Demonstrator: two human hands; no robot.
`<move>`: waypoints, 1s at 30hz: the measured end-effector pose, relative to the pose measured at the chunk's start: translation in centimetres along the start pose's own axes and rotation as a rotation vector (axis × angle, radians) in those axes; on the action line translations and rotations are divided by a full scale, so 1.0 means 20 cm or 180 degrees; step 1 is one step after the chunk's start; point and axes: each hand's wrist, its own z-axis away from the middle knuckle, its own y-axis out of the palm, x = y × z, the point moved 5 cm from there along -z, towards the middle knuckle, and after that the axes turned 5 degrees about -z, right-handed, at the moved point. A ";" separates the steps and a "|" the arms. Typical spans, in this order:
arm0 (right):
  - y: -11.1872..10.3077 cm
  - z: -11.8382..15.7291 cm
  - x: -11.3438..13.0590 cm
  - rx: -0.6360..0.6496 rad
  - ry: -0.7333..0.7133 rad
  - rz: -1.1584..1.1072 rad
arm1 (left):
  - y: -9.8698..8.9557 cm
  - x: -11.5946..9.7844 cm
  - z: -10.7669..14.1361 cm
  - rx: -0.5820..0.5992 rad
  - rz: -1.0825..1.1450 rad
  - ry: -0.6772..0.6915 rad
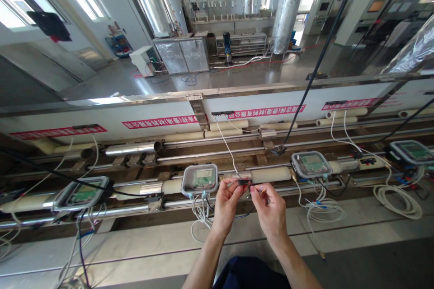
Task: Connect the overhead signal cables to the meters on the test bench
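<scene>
My left hand is closed in a pinch around a small black connector, held above the rail with the pipe pieces. Close beside it, my right hand pinches thin coloured wires near the connector's right end; the exact grip is partly hidden by the fingers. A white cable runs down from a black strip on the panel toward my left hand. Just left of the hands sits a clear-covered meter box with a green circuit board, grey cables hanging below it.
More meter boxes stand along the rails, one to the right and one to the left. A cream pipe lies behind my hands. A black cable slants down to the rail. Coiled cables rest on the metal ledge.
</scene>
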 end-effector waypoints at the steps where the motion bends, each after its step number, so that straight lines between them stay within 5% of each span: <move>1: 0.00 0.00 0.01 -0.0009 -0.0129 -0.0021 | 0.00 0.00 0.00 0.0001 -0.0015 0.0032; 8: 0.01 0.00 0.04 0.0039 -0.0620 -0.0085 | -0.01 0.00 0.01 -0.0022 -0.0235 0.0168; 30: 0.01 0.01 0.09 0.0073 -0.0800 0.0098 | 0.00 -0.04 0.04 -0.0126 -0.0229 0.0137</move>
